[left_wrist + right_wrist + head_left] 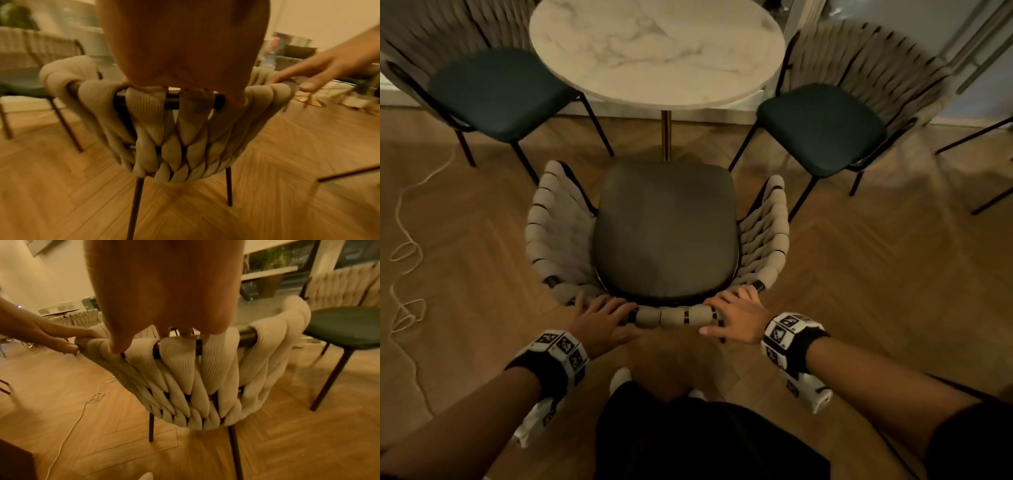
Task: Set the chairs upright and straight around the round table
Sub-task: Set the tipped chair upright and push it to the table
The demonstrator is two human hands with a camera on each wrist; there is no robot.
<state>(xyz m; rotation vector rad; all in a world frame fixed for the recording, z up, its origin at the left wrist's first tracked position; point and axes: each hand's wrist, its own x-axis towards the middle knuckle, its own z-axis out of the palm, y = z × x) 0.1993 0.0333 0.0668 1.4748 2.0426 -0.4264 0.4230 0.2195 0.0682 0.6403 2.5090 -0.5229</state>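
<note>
the near chair (666, 229) stands on its four legs on the wood floor (859, 274), just in front of the person, its seat front toward the pedestal of the round marble surface (657, 51) and its woven backrest (671, 315) nearest the body. both hands sit on the backrest's top rail: the left hand (599, 318) curls its fingers over the rail left of centre, thumb behind, and the right hand (736, 318) wraps the rail right of centre the same way, so each grip is closed on the rail; the wrist views show fingers hooked over the padded weave and the dark bar beneath. the step in hand looks like the final squaring and pushing in of this chair. to do it well, keep the two hands evenly spaced about the middle of the rail, push level and straight so the legs slide without tipping the seat forward, and correct any twist by leading slightly with one hand. the chair's front-to-back axis runs from the person toward the pedestal and looks close to centred on it. the left chair (496, 92) and right chair (822, 130) are upright too, each angled in toward the surface, with seats partly tucked beneath its rim. a pale cable (404, 253) lies looped on the floor well to the left, clear of the legs.
</note>
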